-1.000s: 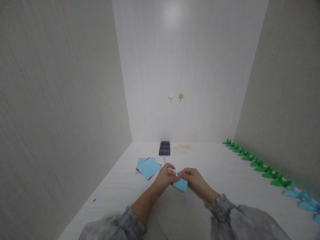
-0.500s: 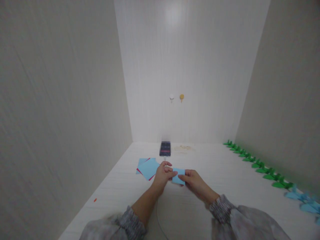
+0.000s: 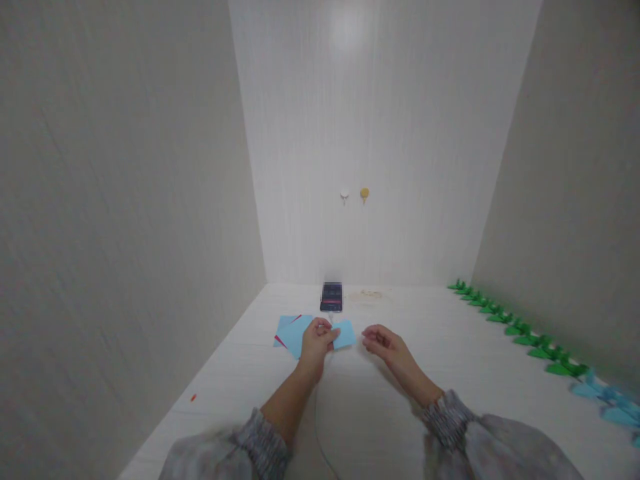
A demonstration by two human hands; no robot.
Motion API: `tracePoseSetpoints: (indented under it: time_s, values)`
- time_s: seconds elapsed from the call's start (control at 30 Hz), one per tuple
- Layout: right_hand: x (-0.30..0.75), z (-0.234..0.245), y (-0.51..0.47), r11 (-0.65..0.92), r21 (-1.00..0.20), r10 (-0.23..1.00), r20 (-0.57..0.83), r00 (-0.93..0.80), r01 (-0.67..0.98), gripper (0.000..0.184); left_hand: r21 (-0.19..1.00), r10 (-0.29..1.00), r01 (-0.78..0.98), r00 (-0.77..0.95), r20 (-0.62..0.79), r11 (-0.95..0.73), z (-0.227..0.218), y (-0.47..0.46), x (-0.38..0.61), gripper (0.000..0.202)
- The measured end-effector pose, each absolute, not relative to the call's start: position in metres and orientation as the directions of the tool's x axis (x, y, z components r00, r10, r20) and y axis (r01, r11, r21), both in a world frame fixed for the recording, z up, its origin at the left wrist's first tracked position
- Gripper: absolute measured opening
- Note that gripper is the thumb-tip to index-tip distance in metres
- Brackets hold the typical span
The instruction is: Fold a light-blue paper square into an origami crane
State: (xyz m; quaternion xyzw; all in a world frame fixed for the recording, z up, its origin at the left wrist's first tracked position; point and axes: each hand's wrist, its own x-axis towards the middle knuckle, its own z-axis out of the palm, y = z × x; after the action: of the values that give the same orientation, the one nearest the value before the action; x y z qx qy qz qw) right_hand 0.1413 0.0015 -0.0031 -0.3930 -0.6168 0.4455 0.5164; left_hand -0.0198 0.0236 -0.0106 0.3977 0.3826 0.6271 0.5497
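Observation:
A small folded piece of light blue paper [image 3: 345,335] is pinched at its left side by my left hand [image 3: 316,345], thumb on top. Just right of the paper, apart from it, is my right hand [image 3: 384,341]; its fingers are curled with a gap between thumb and fingertips, and nothing shows in them. Behind my left hand lie larger blue paper sheets [image 3: 293,330] with red showing along some edges, partly covered by that hand.
A phone [image 3: 331,297] lies near the back wall, with a white cable [image 3: 318,433] running toward me. Green folded paper figures [image 3: 520,331] line the right wall, with blue ones [image 3: 595,389] nearer. An orange-red scrap [image 3: 193,398] lies at left. Two hooks [image 3: 365,194] hang on the wall.
My right hand has let go of the folded blue paper and moved slightly right and up. My left hand has shifted a little left, still holding the paper, which is now tilted.

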Motion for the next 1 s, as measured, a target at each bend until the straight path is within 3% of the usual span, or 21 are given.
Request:
tracePoseSetpoints:
  time_s: [0.1,0.23,0.47,0.67,1.0]
  values:
    - [0.137,-0.009,0.002,0.303,-0.953,0.932,0.293,-0.212,0.017,0.041,0.946,0.996,-0.317,0.039,0.082,-0.065,-0.010,0.020,-0.013,0.021]
    - [0.136,-0.008,0.000,0.234,-0.972,0.941,0.233,-0.244,-0.027,0.028,0.940,0.987,-0.341,0.157,0.027,0.028,-0.006,0.014,-0.010,0.023]
    - [0.141,0.005,-0.007,0.196,-0.977,0.963,0.208,-0.171,-0.085,0.029,0.927,0.943,-0.373,0.318,0.094,0.033,-0.002,0.008,-0.014,0.026]
    - [0.141,0.000,-0.005,0.200,-0.971,0.966,0.218,-0.137,-0.134,0.026,0.940,0.934,-0.341,0.336,0.120,0.002,-0.005,0.008,-0.017,0.029]
    - [0.138,0.002,-0.006,0.182,-0.980,0.969,0.192,-0.153,-0.082,0.026,0.968,0.968,-0.246,0.227,0.112,-0.055,-0.007,0.014,-0.013,0.028]
